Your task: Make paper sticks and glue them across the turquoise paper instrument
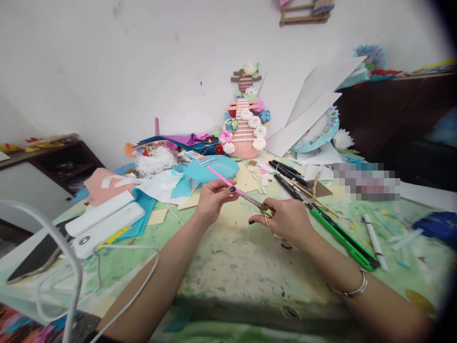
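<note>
Paint blotches cover the green table (232, 267) before a white wall (107, 66), with paper scraps (167, 183) heaped at its far side. My left hand (213, 199) pinches a pink strip (221, 179) just above the tabletop; my right hand (287, 221) grips scissors (260, 205), blades meeting the strip.

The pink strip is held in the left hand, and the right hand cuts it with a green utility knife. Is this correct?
Not quite. The tool in the right hand is a pair of scissors, not the green utility knife, which lies on the table beside that hand. The left hand does hold the pink strip, as the head view shows.
</note>
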`<state>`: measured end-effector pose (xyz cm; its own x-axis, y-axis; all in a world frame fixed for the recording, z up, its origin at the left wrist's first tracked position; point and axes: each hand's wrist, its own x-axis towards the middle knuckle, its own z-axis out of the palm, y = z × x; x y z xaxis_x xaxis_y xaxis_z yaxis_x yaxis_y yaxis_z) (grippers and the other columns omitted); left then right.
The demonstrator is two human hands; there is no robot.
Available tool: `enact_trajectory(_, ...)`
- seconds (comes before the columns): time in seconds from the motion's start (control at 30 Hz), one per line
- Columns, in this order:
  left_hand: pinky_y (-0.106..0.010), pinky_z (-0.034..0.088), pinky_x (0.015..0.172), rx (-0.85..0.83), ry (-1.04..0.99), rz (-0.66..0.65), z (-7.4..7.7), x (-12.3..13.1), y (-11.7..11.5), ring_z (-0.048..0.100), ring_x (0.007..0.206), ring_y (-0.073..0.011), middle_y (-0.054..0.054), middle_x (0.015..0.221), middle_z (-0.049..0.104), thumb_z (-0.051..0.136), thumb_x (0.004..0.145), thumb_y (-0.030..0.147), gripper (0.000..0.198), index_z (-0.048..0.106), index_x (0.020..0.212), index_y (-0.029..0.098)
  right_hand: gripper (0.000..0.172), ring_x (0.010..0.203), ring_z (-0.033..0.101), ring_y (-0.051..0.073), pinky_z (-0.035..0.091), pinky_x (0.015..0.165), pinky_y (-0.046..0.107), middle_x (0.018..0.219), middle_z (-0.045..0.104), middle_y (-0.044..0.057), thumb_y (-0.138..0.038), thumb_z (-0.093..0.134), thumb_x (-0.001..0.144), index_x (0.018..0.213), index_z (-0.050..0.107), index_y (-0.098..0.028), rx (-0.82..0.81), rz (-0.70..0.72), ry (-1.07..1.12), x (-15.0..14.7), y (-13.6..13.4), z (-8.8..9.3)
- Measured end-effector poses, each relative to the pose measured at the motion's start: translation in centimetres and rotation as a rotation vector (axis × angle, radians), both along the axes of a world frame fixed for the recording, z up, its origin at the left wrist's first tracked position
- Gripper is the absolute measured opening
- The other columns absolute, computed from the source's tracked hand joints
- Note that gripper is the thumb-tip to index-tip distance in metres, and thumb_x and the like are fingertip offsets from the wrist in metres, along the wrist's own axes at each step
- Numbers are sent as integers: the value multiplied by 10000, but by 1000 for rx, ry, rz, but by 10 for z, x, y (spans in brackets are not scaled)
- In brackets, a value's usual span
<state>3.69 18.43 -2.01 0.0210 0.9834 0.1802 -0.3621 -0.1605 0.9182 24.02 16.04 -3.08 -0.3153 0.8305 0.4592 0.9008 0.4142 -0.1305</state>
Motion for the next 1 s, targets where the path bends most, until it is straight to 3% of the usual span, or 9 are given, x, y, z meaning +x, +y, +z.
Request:
enact_trajectory(0.53, -249, 549, 594, -4, -17, -7, -1, 1, 1, 642, 581, -125, -16, 654, 678, 820, 532, 229, 288, 703, 776, 130, 640, 506, 551, 159, 199, 506, 263, 532, 642, 58, -770, 390, 733, 683, 687, -206, 18, 3, -1, 0, 1, -3)
enact_trajectory(1.0, -256, 543, 619, -1, -14, -30, -3, 0, 1, 650, 596, -125, -17, 675, 690, 814, 552, 245, 293, 700, 799, 137, 623, 490, 519, 137, 197, 488, 256, 521, 624, 38, -769, 413, 719, 642, 661, -203, -96, 43, 91, -2, -3, 5)
